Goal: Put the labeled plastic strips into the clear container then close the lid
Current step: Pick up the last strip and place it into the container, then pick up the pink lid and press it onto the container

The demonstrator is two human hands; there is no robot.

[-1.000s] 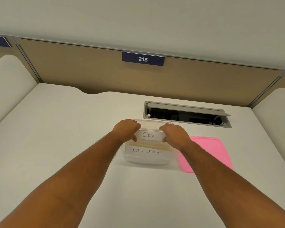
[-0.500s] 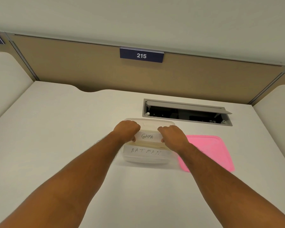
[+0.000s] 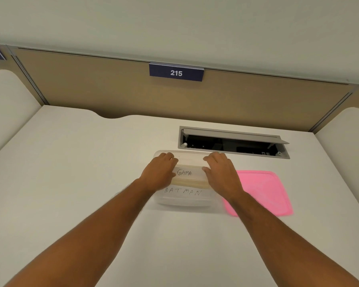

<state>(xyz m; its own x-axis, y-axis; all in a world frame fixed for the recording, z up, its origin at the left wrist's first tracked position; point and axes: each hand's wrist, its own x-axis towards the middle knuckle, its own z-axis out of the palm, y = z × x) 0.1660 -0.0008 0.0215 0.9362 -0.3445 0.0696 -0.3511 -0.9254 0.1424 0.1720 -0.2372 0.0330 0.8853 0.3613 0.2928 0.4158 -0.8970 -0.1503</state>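
Desk (image 3: pixel 71 183) unchanged; both hands' fingers now uncurled over GAMA strip (image 3: pixel 187 172).

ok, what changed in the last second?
Both hands, left and right, loosened from pinching the ends of the GAMA strip and now lie flatter over it, fingers reaching toward the far rim of the container. The strip sits lower. BATMAN strip and pink lid unchanged.
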